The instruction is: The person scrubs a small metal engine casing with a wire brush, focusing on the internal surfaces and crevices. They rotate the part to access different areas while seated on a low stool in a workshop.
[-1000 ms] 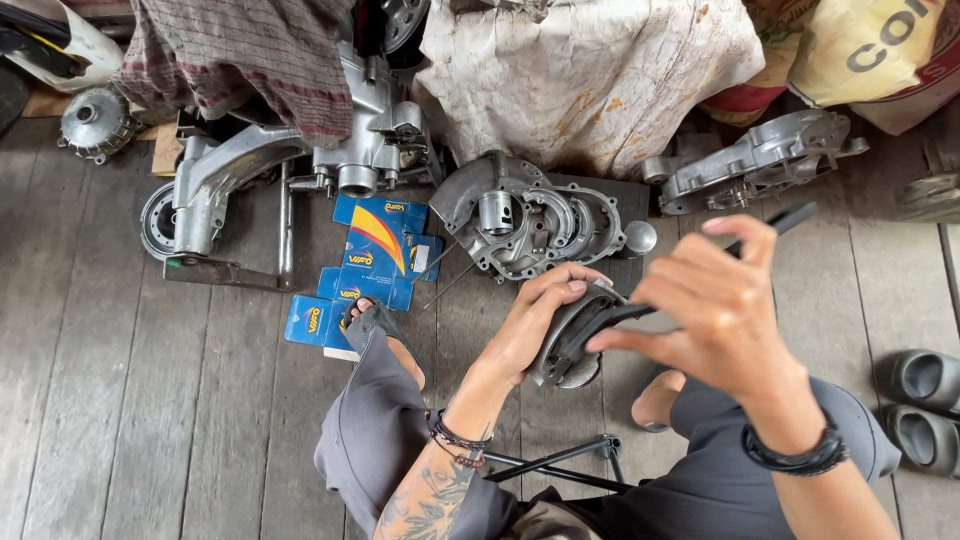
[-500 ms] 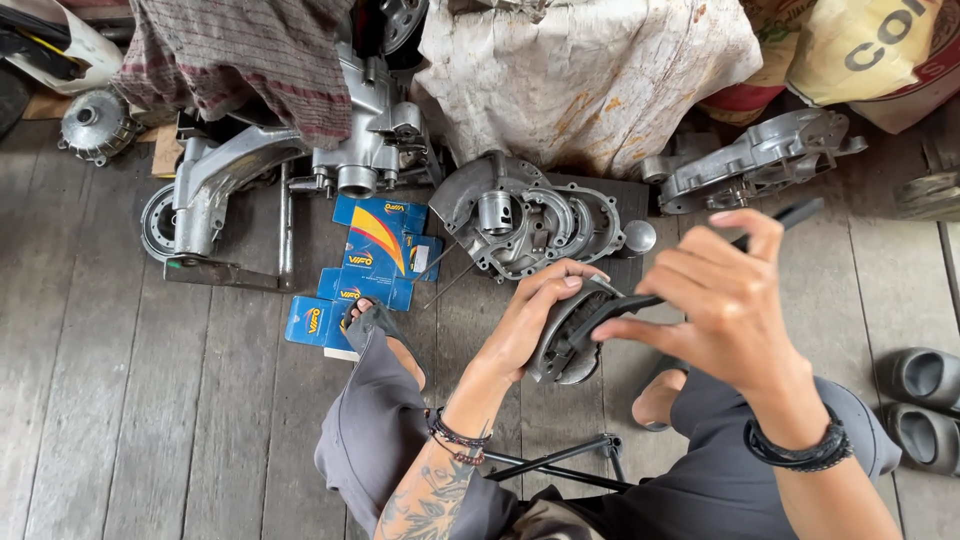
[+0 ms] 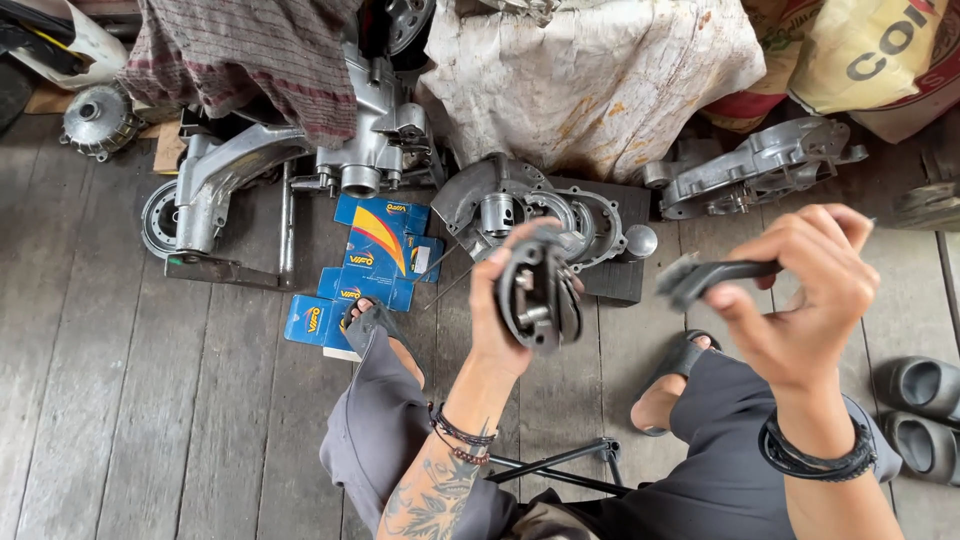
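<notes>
My left hand (image 3: pixel 497 320) grips a round grey metal part (image 3: pixel 540 292), held upright in front of me with its inner side and dark curved shoes showing. My right hand (image 3: pixel 800 295) is closed around a dark pliers-like tool (image 3: pixel 715 275), whose tip points left and sits clear of the part. Both hands hover above my knees in grey shorts. On the plank floor beyond them lies a silver engine casing (image 3: pixel 540 215).
Blue and yellow cardboard boxes (image 3: pixel 372 250) lie by my left foot. A swing-arm engine block (image 3: pixel 260 170) sits at the back left, another casing half (image 3: pixel 750 165) at the back right, sacks (image 3: pixel 600 70) behind. Grey sandals (image 3: pixel 925 400) at the right.
The tool has come away from the round part and moved right. My left hand has lifted the part and turned it upright, its inner side facing me.
</notes>
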